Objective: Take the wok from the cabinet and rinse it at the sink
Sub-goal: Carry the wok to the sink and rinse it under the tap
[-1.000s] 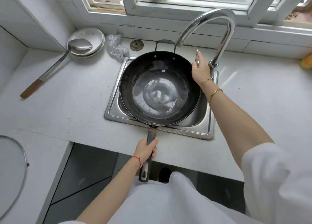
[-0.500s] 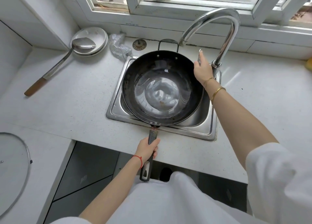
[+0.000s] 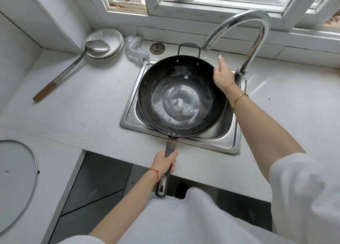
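Standing at: a white speckled table (image 3: pixel 77 104) that runs under a white-framed window (image 3: pixel 211 2) and turns a corner at the left
Sink: a small steel sink (image 3: pixel 220 137) is sunk into the table, with a tall curved tap (image 3: pixel 257 32) at its back right; a few drops hang below the spout
Wok: the black wok (image 3: pixel 181 96) sits over the sink, covering most of the basin, its long handle reaching out past the front edge of the table
Left hand: the left hand (image 3: pixel 164 163) grips the wok handle, fingers curled round it
Right hand: the right hand (image 3: pixel 221 74) is at the wok's far right rim beside the tap base; whether its fingers hold anything, I cannot tell
Back left: a metal ladle (image 3: pixel 73 67) with a wooden grip rests its bowl on stacked white plates (image 3: pixel 110 39); a silvery scrubber (image 3: pixel 135 49) and a round sink strainer (image 3: pixel 157 48) lie near the wall
Near left: a glass lid (image 3: pixel 16 173) lies flat
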Demonstrator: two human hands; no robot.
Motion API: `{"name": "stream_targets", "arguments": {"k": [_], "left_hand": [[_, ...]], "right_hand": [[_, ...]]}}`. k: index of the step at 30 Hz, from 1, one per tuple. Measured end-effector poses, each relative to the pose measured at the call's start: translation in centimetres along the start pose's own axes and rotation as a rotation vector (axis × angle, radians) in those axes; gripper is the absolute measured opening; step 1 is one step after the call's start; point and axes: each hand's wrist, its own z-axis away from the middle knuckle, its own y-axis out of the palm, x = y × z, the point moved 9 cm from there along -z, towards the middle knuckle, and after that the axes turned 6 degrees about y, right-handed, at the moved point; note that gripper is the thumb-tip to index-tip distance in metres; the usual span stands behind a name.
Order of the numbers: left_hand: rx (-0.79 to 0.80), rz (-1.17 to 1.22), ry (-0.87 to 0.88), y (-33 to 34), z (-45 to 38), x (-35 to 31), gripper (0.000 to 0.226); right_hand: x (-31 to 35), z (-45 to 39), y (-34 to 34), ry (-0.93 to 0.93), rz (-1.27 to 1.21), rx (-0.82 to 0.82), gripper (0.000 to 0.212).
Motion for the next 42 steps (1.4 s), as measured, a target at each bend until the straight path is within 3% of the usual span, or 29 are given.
{"name": "stream_targets", "arguments": {"k": [10, 17, 30, 36, 42], "left_hand": [[0.005, 0.012, 0.002, -0.1, -0.2, 0.1, 0.022], [0.013, 0.018, -0.001, -0.1, -0.4, 0.3, 0.021], [0.05, 0.037, 0.034, -0.2, -0.2, 0.3, 0.023], [0.023, 0.091, 0.046, -1.0, -0.4, 0.6, 0.029], [0.015, -0.076, 0.053, -2.3, -0.7, 0.9, 0.039]], "right_hand": [[0.1, -0.4, 0.3, -0.005, 0.055, -0.009, 0.055], [-0.4, 0.0, 0.2, -0.01, -0.052, -0.029, 0.054], [-4.3, 9.7, 1.2, 0.032, -0.02, -0.265, 0.032], [-7.2, 16.5, 5.5, 0.157, -0.003, -0.181, 0.028], [-7.6, 22.0, 9.7, 0.164, 0.04, -0.083, 0.024]]}}
